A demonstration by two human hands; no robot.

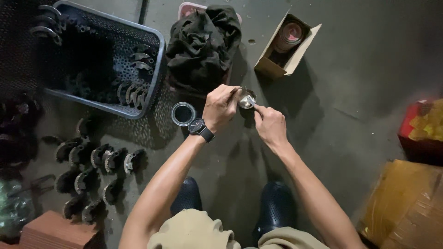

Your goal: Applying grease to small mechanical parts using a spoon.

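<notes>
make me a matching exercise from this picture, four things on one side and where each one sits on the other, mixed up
Things
1. dark crumpled cloth
2. open cardboard box
3. round lid with a clear middle
4. small round tin

Places
A. on the floor, just beyond the wrist that wears the watch
B. at the fingertips of the left hand and the right hand
C. far side of the floor, right of the cloth, with a can inside
D. heaped beside the plastic basket, on its right

Pairs: 1-D, 2-C, 3-A, 4-B
</notes>
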